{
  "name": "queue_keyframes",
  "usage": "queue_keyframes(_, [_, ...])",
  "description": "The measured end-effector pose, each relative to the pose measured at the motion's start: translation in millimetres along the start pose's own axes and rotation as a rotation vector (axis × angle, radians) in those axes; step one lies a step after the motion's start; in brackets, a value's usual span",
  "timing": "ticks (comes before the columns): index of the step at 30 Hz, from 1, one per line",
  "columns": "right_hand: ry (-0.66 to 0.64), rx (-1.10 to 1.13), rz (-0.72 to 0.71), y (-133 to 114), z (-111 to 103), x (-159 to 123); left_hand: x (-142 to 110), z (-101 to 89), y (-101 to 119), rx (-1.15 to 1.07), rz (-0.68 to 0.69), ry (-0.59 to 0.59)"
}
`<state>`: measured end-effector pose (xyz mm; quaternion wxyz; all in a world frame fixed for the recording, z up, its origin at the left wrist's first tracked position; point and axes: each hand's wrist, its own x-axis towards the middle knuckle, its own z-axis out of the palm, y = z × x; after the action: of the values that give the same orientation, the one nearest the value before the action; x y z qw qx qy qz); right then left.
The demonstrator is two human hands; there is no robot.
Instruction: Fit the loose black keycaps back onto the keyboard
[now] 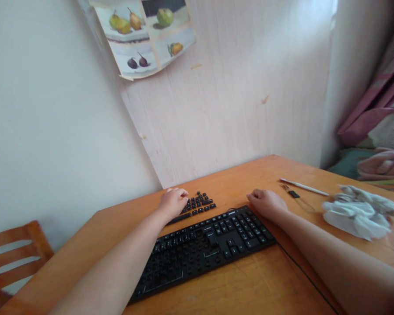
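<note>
Black keycaps are laid beyond the keyboard, whose long axis is aligned with the far edge of the surface. The left hand is placed nearer, just left of them, fingers bent; the right hand is curled. Whether anything is held cannot be told.

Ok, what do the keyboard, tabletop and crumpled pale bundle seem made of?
Keyboard: likely matte black plastic, from its moulded frame and dull sheen. Tabletop: probably varnished wood, orange-brown with a soft glare. Crumpled pale bundle: perhaps thin fabric, given its soft folds; exact fibre unclear.
</note>
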<state>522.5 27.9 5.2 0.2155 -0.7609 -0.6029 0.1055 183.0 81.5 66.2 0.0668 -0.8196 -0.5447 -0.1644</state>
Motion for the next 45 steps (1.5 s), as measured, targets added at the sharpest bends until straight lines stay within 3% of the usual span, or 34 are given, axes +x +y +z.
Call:
queue_keyframes(9, [-0.010, -0.008, 0.016, -2, -2, -1, 58, 36.4, -7, 0.044, -0.003, -0.130])
queue_keyframes(21, [0.010, 0.001, 0.025, -4, -2, -3, 86, 60.4, -13, 0.064, -0.018, -0.236])
queue_keyframes(30, [0.002, 0.002, 0.039, -6, -4, -5, 88, 54.4, -3, 0.109, -0.058, -0.272])
queue_keyframes(37, [-0.001, 0.007, 0.043, -6, -4, -5, 83, 51.2, 5, 0.130, -0.108, -0.229])
queue_keyframes(45, [-0.008, -0.013, 0.028, -3, -4, -3, 53, 16.8, 8, 0.115, -0.106, -0.091])
